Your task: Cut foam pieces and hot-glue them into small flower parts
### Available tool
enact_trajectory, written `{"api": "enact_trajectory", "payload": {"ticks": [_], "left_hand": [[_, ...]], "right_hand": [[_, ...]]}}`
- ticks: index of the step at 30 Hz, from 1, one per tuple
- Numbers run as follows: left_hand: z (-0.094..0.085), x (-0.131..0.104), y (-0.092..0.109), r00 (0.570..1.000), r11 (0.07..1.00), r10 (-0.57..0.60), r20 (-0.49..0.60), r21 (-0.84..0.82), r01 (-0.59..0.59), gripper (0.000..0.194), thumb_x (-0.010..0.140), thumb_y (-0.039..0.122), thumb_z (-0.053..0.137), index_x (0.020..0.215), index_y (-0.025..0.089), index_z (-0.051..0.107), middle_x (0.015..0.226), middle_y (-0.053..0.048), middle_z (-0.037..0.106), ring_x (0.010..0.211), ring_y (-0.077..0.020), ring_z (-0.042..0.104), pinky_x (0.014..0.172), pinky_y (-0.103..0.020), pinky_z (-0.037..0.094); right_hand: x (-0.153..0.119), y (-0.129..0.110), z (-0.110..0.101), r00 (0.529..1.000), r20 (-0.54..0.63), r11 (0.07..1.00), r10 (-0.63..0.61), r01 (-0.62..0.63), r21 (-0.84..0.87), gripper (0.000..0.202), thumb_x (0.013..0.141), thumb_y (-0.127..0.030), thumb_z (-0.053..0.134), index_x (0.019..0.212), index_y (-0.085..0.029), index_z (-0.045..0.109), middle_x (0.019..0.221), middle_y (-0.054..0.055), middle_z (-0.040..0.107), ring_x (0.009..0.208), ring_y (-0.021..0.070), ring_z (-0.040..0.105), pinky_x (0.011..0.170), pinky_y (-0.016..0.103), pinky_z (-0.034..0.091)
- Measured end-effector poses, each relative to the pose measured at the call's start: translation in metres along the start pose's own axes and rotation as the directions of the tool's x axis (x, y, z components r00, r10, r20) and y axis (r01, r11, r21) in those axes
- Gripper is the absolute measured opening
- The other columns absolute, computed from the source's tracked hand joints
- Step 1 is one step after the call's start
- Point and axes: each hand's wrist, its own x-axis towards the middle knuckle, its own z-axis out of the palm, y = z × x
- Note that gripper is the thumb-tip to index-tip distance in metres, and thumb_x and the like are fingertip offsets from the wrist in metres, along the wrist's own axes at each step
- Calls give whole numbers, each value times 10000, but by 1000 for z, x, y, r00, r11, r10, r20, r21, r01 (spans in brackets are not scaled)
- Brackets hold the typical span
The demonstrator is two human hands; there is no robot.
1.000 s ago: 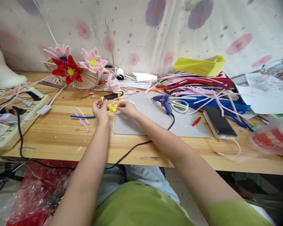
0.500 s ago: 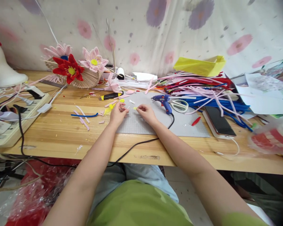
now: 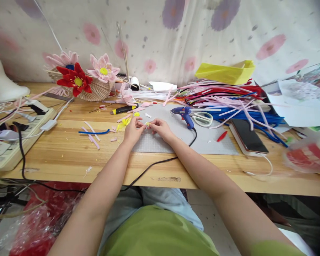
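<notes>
Head view, glue gun point(image 3: 185, 114) near right hand point(image 3: 161, 128), scissors point(image 3: 211, 120)

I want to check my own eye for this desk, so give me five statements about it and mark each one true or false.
1. A small yellow piece shows between the fingertips of the left hand and the right hand. True.
2. The glue gun is in the right hand. False: it lies on the gray mat, apart from both hands.
3. A blue strip lies to the left of the hands. True.
4. The phone lies left of the hands. False: it lies to their right.
5. The red flower has a yellow center. True.
</notes>
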Motion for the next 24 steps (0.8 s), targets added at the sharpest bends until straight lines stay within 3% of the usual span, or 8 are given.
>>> {"api": "enact_trajectory", "payload": {"ticks": [8,17,24], "left_hand": [[0,-1,2,1000,1000,-8,7,13,8,340,675,182,676,973,204,514,708,21,617,626,-123,598,494,-209,449],[0,0,1,1000,999,-8,18,52,7,351,679,200,667,994,211,514,709,31,620,616,-121,599,539,-234,459],[-1,0,-1,1000,997,5,22,81,-7,348,681,219,664,996,214,518,705,34,621,616,-119,602,570,-247,466]], "right_hand": [[-1,1,0,1000,6,998,-26,26,57,282,682,-355,712,651,-177,496,664,0,662,583,79,593,446,161,429],[-4,-4,2,1000,-14,998,7,-6,64,233,719,-283,687,650,-176,491,635,-12,653,564,75,594,395,140,383],[-4,-4,1,1000,4,998,2,-3,67,261,703,-327,706,657,-180,495,628,-17,645,585,88,615,389,143,390]]}}
